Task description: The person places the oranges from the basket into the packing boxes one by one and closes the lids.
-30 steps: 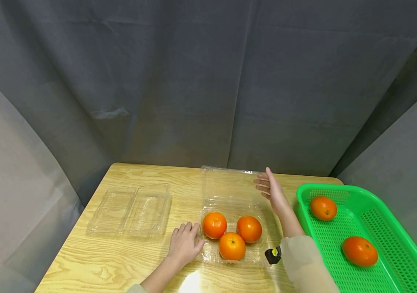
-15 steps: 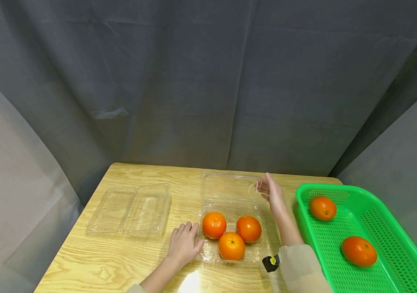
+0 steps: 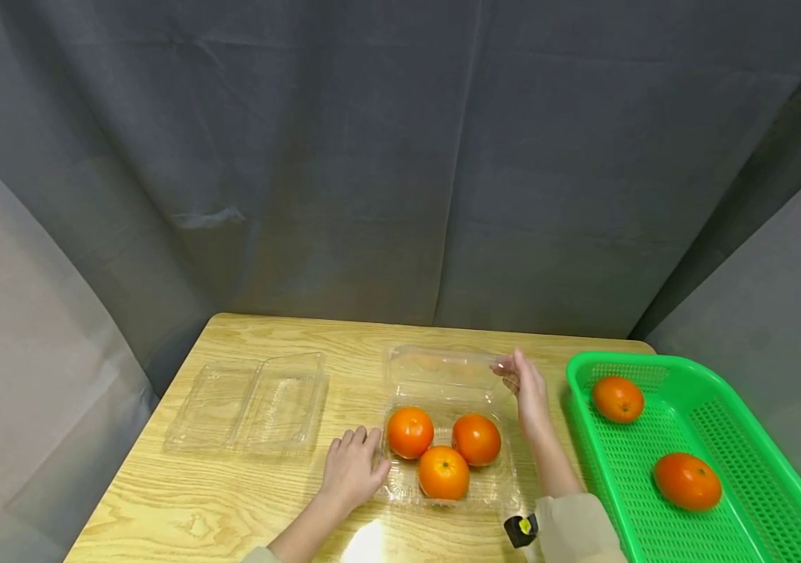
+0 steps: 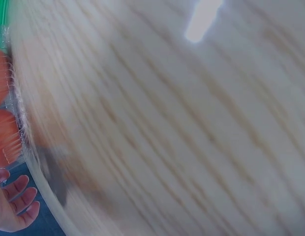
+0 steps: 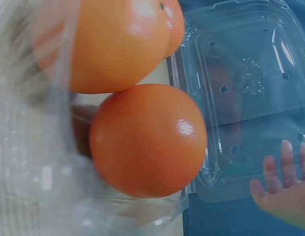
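Observation:
An open clear plastic clamshell box [image 3: 488,493] lies on the table with three oranges [image 3: 444,472] in its base. Its hinged lid [image 3: 435,375] stands raised and tilted at the far side. My right hand [image 3: 532,391] is at the lid's right end, fingers stretched out behind the clear plastic. The right wrist view shows those fingers [image 5: 288,169] extended by the lid's edge. Beside the base's left wall rests my left hand [image 3: 353,467], palm down, fingertips at the rim. In the left wrist view its fingers [image 4: 19,196] are loosely bent near the oranges.
A second clear clamshell [image 3: 248,403] lies unfolded on the left of the wooden table [image 3: 161,508]. On the right stands a green perforated basket [image 3: 731,391] holding two more oranges [image 3: 687,482]. Grey curtains [image 3: 344,156] hang behind the table.
The lid has tipped forward, its far edge now lower in the head view. My right hand has come nearer along with it. The left hand has stayed in place.

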`<state>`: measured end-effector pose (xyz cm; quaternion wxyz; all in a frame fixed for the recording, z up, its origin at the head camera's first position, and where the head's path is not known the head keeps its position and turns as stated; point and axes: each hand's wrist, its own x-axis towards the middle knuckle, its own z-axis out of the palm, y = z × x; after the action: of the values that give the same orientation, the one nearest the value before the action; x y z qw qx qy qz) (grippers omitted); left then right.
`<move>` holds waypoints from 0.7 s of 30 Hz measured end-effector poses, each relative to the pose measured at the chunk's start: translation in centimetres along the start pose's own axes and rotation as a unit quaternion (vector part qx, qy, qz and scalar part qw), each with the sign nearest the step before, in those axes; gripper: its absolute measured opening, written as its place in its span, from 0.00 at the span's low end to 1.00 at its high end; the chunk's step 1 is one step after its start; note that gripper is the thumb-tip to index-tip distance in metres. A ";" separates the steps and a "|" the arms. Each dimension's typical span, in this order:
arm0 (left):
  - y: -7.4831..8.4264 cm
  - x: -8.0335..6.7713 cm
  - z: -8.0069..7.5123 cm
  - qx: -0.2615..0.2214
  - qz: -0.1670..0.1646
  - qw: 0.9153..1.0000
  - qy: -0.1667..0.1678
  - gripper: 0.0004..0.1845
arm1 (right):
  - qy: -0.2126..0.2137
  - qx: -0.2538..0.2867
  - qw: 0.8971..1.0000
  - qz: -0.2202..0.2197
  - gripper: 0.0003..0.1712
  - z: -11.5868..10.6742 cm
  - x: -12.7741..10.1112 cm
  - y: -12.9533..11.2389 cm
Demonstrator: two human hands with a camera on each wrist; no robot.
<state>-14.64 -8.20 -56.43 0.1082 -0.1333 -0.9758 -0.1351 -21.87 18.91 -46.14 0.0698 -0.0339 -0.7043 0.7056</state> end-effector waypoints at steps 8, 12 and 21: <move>-0.1 0.0 0.1 -0.002 -0.003 1.000 0.001 0.18 | 0.007 0.047 0.998 -0.035 0.20 -0.2 -0.7 1.0; -0.2 0.0 0.0 -0.003 -0.001 1.000 0.007 0.17 | 0.013 0.063 0.997 -0.047 0.17 -0.3 -0.9 1.7; -0.1 0.2 -0.5 -0.044 -0.005 0.999 0.011 0.17 | 0.020 0.082 0.993 -0.083 0.16 -0.4 -1.7 2.2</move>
<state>-14.74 -8.38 -55.90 0.1127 -0.1319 -0.9682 -0.1801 -20.27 19.09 -48.40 0.1447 0.0169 -0.6429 0.7519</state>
